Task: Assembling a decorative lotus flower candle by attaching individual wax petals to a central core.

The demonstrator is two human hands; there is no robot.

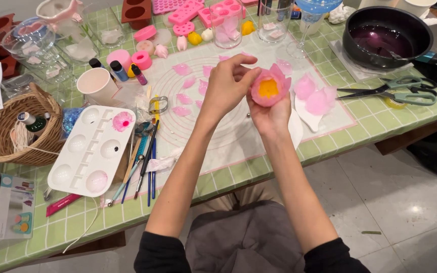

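Observation:
A pink flower (270, 87) with a yellow centre, built of thin translucent petals, sits in my right hand (271, 115), which cups it from below above the white mat (228, 136). My left hand (227, 86) is at the flower's left side, its fingertips pinched on an outer petal. Loose pink petals (183, 97) lie on the mat to the left of my hands. More pink petals (315, 96) rest on a white sheet just right of the flower.
A white palette (91, 149), brushes (147, 162) and a paper cup (97, 85) lie left. A wicker basket (18, 132) stands at the far left. Scissors (398, 91) and a dark pan (385, 36) are at the right. Glasses and pink moulds (218, 11) line the back.

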